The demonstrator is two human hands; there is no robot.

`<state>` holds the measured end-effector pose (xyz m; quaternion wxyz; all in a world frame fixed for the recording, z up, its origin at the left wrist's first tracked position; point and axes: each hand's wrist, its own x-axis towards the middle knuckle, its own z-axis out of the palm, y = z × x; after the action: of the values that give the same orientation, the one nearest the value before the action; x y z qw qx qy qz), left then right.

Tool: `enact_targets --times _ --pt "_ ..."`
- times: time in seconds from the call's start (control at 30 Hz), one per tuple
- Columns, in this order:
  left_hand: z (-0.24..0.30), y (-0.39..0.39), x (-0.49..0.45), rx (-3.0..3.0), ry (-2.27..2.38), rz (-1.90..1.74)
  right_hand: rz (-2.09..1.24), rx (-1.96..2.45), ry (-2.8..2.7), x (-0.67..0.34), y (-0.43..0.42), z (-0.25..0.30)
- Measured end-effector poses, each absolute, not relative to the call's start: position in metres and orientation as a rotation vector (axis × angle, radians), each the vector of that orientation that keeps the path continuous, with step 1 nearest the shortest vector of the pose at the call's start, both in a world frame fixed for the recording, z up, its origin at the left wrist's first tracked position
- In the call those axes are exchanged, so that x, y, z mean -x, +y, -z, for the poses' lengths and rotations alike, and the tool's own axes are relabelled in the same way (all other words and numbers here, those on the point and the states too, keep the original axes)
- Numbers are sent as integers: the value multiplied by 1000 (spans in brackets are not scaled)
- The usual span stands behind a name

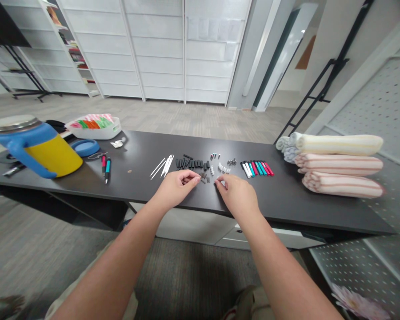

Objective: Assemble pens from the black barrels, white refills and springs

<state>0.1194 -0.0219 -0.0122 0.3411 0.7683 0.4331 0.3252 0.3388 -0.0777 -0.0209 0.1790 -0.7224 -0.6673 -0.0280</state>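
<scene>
Black table [146, 146] strewn with pen parts [200, 164], white-panelled room beyond.

I see black table [303, 202]; jug [36, 149] yellow, blue handle, far left; pens [257, 168] red, teal, white, centre right; towels [342, 166] cream, pink-striped, right; white refill tubes [162, 166] centre.

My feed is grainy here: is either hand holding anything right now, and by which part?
The left hand pinches something tiny at its fingertips, too small to identify. The right hand has its fingertips at a small white piece on the table; whether it grips it cannot be told.
</scene>
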Motion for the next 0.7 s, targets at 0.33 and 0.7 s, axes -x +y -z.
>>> enact_targets --times 0.33,0.7 --pt "13 -22 -120 -1976 1135 -845 85 2074 -1923 -336 -78 19" --pt "16 -18 -121 -1912 1106 -806 71 1837 -1931 -339 -77 22"
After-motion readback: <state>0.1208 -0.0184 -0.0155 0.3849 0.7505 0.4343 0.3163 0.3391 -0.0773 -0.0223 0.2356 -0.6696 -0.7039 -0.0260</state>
